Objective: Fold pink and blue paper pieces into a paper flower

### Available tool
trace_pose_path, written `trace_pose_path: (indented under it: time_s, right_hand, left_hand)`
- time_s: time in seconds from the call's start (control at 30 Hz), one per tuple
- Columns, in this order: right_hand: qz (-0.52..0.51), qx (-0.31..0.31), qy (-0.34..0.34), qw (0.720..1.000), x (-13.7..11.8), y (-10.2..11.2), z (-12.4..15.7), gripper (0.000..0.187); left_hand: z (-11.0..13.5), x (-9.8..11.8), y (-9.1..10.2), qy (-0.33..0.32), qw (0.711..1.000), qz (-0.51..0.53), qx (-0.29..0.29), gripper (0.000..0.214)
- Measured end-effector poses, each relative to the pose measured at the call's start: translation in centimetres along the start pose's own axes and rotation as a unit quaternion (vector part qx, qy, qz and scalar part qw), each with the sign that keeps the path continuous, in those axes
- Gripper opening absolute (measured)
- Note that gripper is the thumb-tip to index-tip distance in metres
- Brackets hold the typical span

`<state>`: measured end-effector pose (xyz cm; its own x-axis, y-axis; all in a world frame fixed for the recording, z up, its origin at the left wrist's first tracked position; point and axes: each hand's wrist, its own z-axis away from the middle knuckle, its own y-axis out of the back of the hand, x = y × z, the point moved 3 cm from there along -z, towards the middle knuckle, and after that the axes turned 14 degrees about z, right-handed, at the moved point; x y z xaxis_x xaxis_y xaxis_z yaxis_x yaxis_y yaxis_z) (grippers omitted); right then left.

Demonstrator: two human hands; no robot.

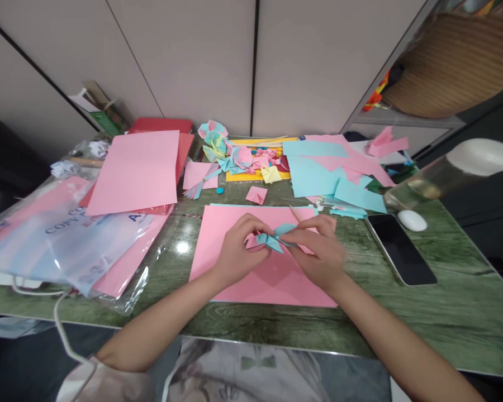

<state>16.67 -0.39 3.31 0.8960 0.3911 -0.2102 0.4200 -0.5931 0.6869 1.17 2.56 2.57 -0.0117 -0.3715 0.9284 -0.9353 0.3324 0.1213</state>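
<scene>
Paper [270, 242], pink and blue and folded small, was held over a pink sheet [230, 286] on the green desk [452, 312]. It was pinched in the grip of the left hand [240, 245] and the right hand [322, 251]. Its folds could be bent or torn, it seemed, if squeezed or pulled too hard.

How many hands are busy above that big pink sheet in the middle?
2. The left hand is over the pink sheet's middle, pinching small folded paper; the right hand is just beside it, also on blue paper.
</scene>
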Motion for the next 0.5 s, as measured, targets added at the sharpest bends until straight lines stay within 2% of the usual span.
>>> trace_pose_path:
  time_s: [0.1, 0.33, 0.5]
  right_hand:
    - [0.001, -0.005, -0.008, 1.000, 0.0, -0.1, 0.0, 0.016]
    - [0.004, 0.025, -0.013, 1.000, -0.5, -0.3, 0.2, 0.014]
    - [0.002, 0.044, -0.023, 0.999, -0.4, -1.0, 0.3, 0.012]
  left_hand:
    - [0.1, -0.2, -0.2, 0.016, 0.999, 0.022, 0.017, 0.024]
    - [0.5, -0.5, -0.5, 0.017, 0.998, 0.019, 0.054, 0.020]
    - [0.4, -1.5, -0.8, 0.103, 0.990, 0.055, 0.078, 0.012]
